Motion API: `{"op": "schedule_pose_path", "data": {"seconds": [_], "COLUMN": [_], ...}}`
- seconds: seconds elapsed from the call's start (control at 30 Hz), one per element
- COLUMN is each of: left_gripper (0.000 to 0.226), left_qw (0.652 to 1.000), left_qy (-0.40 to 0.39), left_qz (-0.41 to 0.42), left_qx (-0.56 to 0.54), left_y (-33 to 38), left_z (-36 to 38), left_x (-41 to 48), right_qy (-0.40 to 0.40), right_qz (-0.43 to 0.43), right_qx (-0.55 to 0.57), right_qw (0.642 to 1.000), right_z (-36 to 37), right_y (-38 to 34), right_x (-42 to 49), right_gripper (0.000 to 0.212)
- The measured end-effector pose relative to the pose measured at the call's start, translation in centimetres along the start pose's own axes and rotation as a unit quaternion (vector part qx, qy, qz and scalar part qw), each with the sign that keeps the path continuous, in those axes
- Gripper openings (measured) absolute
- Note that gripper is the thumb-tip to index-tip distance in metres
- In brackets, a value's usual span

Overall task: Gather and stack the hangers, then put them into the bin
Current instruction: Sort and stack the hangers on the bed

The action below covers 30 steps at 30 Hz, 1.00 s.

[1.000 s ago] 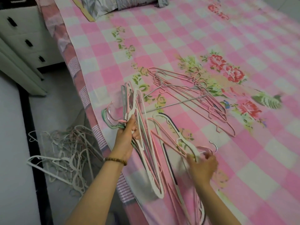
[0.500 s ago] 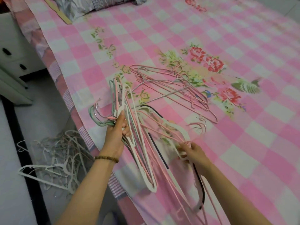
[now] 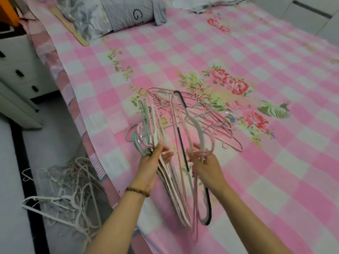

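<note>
My left hand (image 3: pixel 153 163) grips a stacked bunch of hangers (image 3: pixel 152 125) at their necks; they are white, pink and green, with hooks pointing left. My right hand (image 3: pixel 205 162) grips a second bunch of hangers (image 3: pixel 190 121), pink, white and one black-edged, held upright just right of the first bunch. Behind both bunches, several thin pink wire hangers (image 3: pixel 218 123) lie loose on the pink checked bedsheet (image 3: pixel 183 52). No bin shows in the frame.
A tangled pile of white and pink hangers (image 3: pixel 67 191) lies on the floor left of the bed. A white drawer unit (image 3: pixel 20 70) stands at far left. Pillows (image 3: pixel 110 13) lie at the head of the bed.
My right hand has lifted its pink and black-edged hangers off the sheet and brought them upright beside the left bunch. The view has tilted up the bed.
</note>
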<state>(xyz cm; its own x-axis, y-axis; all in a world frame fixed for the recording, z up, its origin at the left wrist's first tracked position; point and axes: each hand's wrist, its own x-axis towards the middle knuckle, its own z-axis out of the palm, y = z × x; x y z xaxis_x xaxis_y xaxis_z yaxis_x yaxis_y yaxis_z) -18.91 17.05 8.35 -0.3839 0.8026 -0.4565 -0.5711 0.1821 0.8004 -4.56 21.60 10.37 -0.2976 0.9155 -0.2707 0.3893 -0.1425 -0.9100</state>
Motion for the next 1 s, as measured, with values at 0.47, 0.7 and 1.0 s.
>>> {"op": "schedule_pose_path", "data": {"seconds": [0.47,0.7,1.0], "left_gripper": [0.056,0.023,0.018], "left_qw": [0.982,0.993,0.995], "left_qy": [-0.165,0.0,0.079], "left_qz": [-0.081,-0.052,-0.051], "left_qx": [0.045,0.108,-0.037], "left_y": [-3.0,-4.0,-2.9], "left_z": [-4.9,-4.9,-3.6], "left_x": [-0.5,-0.9,-1.0], "right_qy": [-0.215,-0.237,-0.098], "right_qz": [0.094,0.078,0.173], "right_qx": [0.044,-0.003,0.038], "right_qw": [0.971,0.968,0.979], "right_z": [3.2,3.1,3.6], "right_y": [5.6,7.7,7.1], "right_x": [-2.1,-4.5,-2.3], "right_gripper": [0.05,0.056,0.087]}}
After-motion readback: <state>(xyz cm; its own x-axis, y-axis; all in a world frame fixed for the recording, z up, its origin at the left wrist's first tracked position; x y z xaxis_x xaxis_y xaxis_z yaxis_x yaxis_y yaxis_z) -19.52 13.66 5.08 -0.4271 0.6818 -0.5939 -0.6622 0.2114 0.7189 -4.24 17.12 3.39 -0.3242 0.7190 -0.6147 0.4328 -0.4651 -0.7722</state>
